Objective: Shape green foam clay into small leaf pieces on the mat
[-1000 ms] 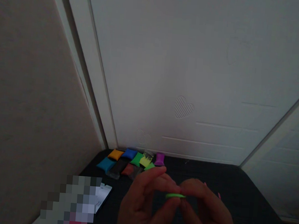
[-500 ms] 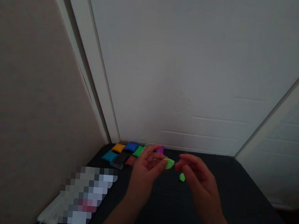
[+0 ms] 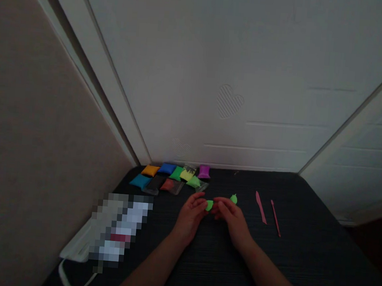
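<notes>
A small, flat, bright green piece of modelling clay (image 3: pixel 209 205) is pinched between the thumb and fingers of my left hand (image 3: pixel 190 215), above the middle of the table. My right hand (image 3: pixel 233 217) is closed, its bent fingertips meeting the right edge of that piece. The tips of its fingers are partly hidden. Just behind my right hand lies a second green clay piece (image 3: pixel 233 199), rounded with a small point at the top and partly covered by the fingers.
Several coloured clay packets (image 3: pixel 140 182) lie at the back left of the dark table (image 3: pixel 207 267). To the right are a pink plastic knife (image 3: pixel 261 208) and a thin pink stick tool (image 3: pixel 276 218). A white bag with a handle (image 3: pixel 78 251), partly blurred, rests at left. A white panel wall (image 3: pixel 196 73) stands behind.
The view has tilted down, so more table and both pink tools show. My hands appear lower and closer together, the right fingers now at the clay's edge. The left still holds the clay.
</notes>
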Available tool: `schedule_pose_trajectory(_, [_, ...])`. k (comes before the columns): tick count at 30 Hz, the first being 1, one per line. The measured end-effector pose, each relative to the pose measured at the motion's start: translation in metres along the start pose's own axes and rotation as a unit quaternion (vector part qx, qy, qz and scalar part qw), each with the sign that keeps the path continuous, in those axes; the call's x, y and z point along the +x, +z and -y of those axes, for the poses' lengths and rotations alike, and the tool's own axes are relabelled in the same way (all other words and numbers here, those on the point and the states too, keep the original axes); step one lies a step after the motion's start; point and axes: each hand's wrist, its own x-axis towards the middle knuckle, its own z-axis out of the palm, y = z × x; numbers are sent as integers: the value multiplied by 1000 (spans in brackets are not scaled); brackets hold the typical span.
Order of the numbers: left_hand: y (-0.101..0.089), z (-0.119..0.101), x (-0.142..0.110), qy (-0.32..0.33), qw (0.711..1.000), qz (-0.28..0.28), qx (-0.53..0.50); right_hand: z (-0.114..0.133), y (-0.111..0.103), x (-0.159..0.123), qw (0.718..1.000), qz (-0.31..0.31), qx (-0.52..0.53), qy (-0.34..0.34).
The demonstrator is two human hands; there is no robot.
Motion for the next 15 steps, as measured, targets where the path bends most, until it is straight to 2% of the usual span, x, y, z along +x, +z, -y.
schedule_pose_trajectory(5, [0,2,2,-15,999,8,-38,-2,3,1,999,0,-39,31])
schedule_pose_trajectory(9, [-2,4,1,-29,998,18,-44,0,4,-1,998,-9,-57,28])
schedule_pose_trajectory(15, [-4,6,0,-45,998,16,28,3,2,-3,996,-18,-87,30])
